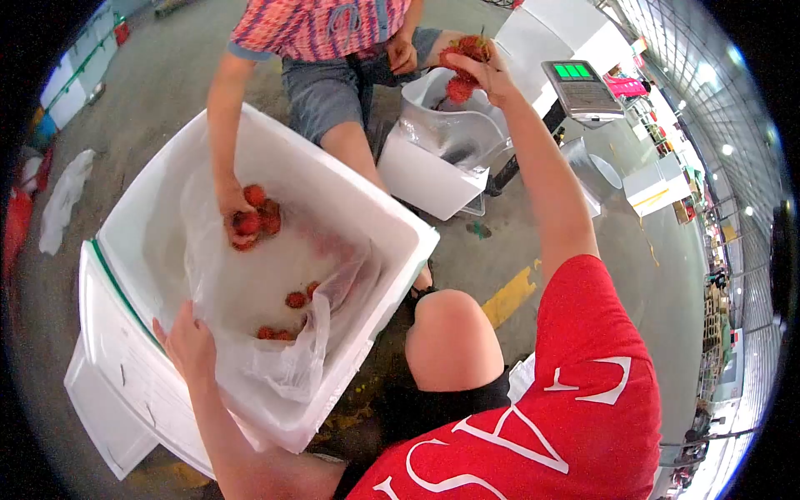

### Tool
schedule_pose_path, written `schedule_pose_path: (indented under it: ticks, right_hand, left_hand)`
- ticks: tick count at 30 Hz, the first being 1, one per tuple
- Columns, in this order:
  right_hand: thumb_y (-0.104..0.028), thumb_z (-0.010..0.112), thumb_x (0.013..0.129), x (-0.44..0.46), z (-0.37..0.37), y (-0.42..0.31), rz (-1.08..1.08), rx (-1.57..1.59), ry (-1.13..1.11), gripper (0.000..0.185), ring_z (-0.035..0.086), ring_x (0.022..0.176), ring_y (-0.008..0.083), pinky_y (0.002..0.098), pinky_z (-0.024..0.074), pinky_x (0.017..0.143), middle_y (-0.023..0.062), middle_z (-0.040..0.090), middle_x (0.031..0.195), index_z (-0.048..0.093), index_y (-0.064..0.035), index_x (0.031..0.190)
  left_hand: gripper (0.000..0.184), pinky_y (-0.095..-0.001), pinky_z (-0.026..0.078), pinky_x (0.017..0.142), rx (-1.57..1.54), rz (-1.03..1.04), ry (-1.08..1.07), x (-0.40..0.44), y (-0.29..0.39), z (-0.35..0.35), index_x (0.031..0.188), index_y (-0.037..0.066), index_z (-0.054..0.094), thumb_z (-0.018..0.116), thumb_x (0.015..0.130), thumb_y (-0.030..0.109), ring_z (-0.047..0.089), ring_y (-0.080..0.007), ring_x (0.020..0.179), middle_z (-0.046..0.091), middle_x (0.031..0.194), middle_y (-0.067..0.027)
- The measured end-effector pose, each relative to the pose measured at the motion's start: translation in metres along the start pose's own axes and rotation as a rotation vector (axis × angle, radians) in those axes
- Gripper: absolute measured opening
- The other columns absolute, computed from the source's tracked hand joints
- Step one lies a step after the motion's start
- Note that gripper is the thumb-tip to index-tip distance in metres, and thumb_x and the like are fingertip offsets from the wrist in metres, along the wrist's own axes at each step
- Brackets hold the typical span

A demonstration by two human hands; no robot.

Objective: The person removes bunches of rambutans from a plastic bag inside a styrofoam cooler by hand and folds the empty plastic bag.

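Observation:
My right hand (492, 73) is raised at the upper right, its fingers closed round a cluster of red spiky rambutans (460, 86). Under it stands a white box (437, 175) with a clear plastic liner (467, 125) rising out of it. My left hand (188, 340) rests at the near left side of a large white foam box (404, 242), fingers apart, against its thin plastic bag (292, 371). Several loose rambutans (296, 299) lie low in this box. Another person's hand (236, 218) reaches in and grips more rambutans (265, 221).
The other person sits opposite, a second hand (402, 55) near the lap. A digital scale (587, 96) with a green display stands at the right. The foam lid (137, 375) leans at the left of the box. Crumpled plastic (67, 200) lies on the floor.

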State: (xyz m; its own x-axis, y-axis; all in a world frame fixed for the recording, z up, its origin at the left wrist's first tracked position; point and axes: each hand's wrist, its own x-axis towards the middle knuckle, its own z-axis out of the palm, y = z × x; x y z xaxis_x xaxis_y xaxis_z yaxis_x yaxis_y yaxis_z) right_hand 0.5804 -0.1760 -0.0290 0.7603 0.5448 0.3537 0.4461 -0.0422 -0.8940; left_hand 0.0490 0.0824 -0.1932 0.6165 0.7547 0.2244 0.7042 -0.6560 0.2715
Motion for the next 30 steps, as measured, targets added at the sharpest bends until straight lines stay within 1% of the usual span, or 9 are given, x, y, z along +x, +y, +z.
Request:
schedule_pose_path:
  ticks: [8,9,13,16,20,22,24,28,30]
  right_hand:
    - [-0.029,0.090,0.063,0.021,-0.037,0.097,0.215,-0.356,0.082,0.076,0.061,0.098,0.0181,0.0325,0.0501,0.088,0.0061,0.066,0.108,0.052,-0.0079,0.126]
    - [-0.031,0.089,0.061,0.014,-0.037,0.090,0.311,-0.364,-0.238,0.083,0.060,0.101,0.0198,0.0332,0.0490,0.091,0.0085,0.065,0.111,0.050,-0.0078,0.131]
    - [-0.026,0.068,0.083,0.065,-0.106,0.121,0.103,-1.012,-0.473,0.052,0.061,0.102,0.0201,0.0333,0.0477,0.088,0.0078,0.068,0.111,0.055,-0.0119,0.131]
    - [-0.030,0.062,0.091,-0.017,0.018,-0.038,0.000,-0.756,-0.349,0.029,0.056,0.080,0.0053,0.0260,0.0449,0.066,-0.0022,0.063,0.086,0.066,-0.0068,0.107]
    - [-0.028,0.061,0.093,-0.095,0.184,-0.046,0.147,-0.115,-1.096,0.030,0.059,0.087,0.0077,0.0241,0.0469,0.079,0.0007,0.064,0.095,0.065,-0.0034,0.109]
    - [-0.026,0.058,0.092,-0.141,0.278,0.017,-0.217,-0.261,-1.314,0.032,0.059,0.096,0.0160,0.0312,0.0478,0.085,0.0065,0.065,0.102,0.061,-0.0033,0.114]
    - [-0.027,0.064,0.084,-0.200,0.349,0.081,-0.089,-0.404,-1.494,0.041,0.058,0.107,0.0264,0.0375,0.0484,0.088,0.0148,0.061,0.115,0.058,-0.0113,0.122]
    - [-0.025,0.080,0.065,-0.264,0.355,0.132,-0.226,-1.037,-1.642,0.084,0.055,0.109,0.0384,0.0420,0.0485,0.089,0.0202,0.047,0.125,0.040,-0.0190,0.139]
    - [-0.023,0.078,0.067,-0.276,0.328,0.129,-0.267,-1.017,-1.638,0.079,0.053,0.113,0.0390,0.0445,0.0478,0.091,0.0192,0.047,0.128,0.043,-0.0183,0.138]
  left_hand:
    - [0.033,-0.0484,0.020,0.114,0.125,0.041,-0.055,0.000,-0.029,0.023,0.114,0.008,0.063,0.049,0.083,0.008,0.064,-0.0280,0.079,0.066,0.077,-0.0140]
    - [0.033,-0.0488,0.020,0.113,0.143,0.108,-0.024,-0.007,-0.035,0.024,0.114,0.008,0.063,0.049,0.084,0.008,0.064,-0.0282,0.080,0.067,0.080,-0.0146]
    - [0.030,-0.0465,0.021,0.113,0.105,0.025,-0.019,0.002,-0.017,0.011,0.109,0.008,0.065,0.048,0.084,0.009,0.064,-0.0301,0.083,0.067,0.083,-0.0172]
    - [0.029,-0.0452,0.021,0.113,0.068,-0.016,-0.026,-0.002,-0.007,0.000,0.106,0.008,0.066,0.049,0.083,0.009,0.065,-0.0312,0.080,0.067,0.079,-0.0175]
    - [0.029,-0.0443,0.020,0.114,0.062,-0.033,-0.086,0.003,0.001,-0.004,0.105,0.009,0.067,0.048,0.083,0.008,0.065,-0.0316,0.077,0.067,0.075,-0.0171]
    - [0.029,-0.0442,0.020,0.114,0.073,-0.027,-0.082,0.000,0.005,-0.002,0.105,0.009,0.067,0.048,0.083,0.008,0.065,-0.0314,0.078,0.067,0.077,-0.0170]
    - [0.029,-0.0448,0.019,0.114,0.058,-0.004,0.004,-0.002,0.001,0.005,0.104,0.009,0.066,0.046,0.083,0.008,0.064,-0.0312,0.078,0.067,0.077,-0.0164]
    - [0.032,-0.0465,0.018,0.114,0.039,-0.030,-0.107,0.001,0.000,0.000,0.111,0.008,0.063,0.045,0.084,0.013,0.066,-0.0305,0.087,0.069,0.088,-0.0165]
    - [0.031,-0.0465,0.019,0.114,0.036,-0.074,-0.162,0.000,0.004,-0.005,0.110,0.009,0.064,0.047,0.084,0.013,0.066,-0.0309,0.086,0.069,0.088,-0.0163]
